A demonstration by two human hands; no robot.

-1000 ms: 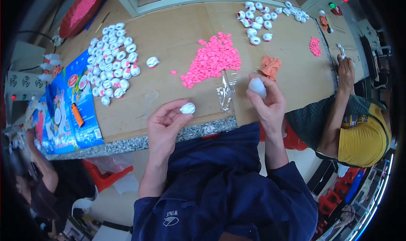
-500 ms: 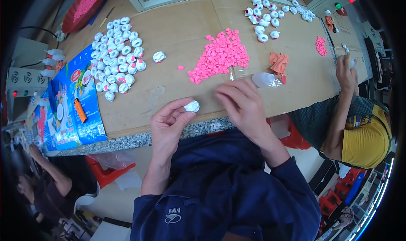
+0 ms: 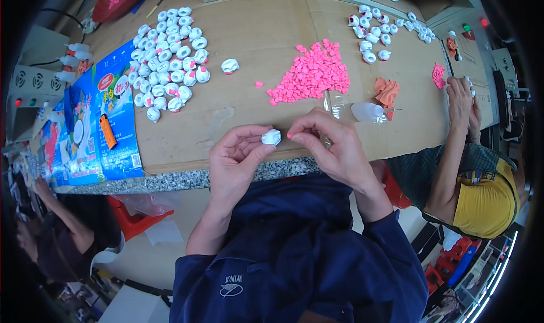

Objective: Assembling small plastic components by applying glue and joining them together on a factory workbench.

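Note:
My left hand (image 3: 238, 157) pinches a small white faceted piece (image 3: 271, 137) between thumb and fingers, just above the table's front edge. Close on its right, my right hand (image 3: 334, 144) holds a tiny pink piece (image 3: 290, 135) at its fingertips, apart from the white one. Beyond the hands lies a heap of pink pieces (image 3: 311, 73), with one loose pink piece (image 3: 259, 84) to its left. A single white ring-shaped piece (image 3: 229, 66) stands by itself, and a large group of similar white pieces (image 3: 170, 56), some with pink parts showing, is spread farther left.
A translucent squeeze bottle (image 3: 365, 112) lies beside an orange crumpled cloth (image 3: 386, 91) at right. An orange-handled cutter (image 3: 107, 132) rests on a blue printed sheet (image 3: 122, 153). A red bowl (image 3: 116, 2) is far left. A co-worker in yellow (image 3: 484, 201) works at the right.
My right hand has lowered toward the left hand, and a pink piece now shows in its fingertips. The left hand still holds the white piece. The whole view has shifted slightly.

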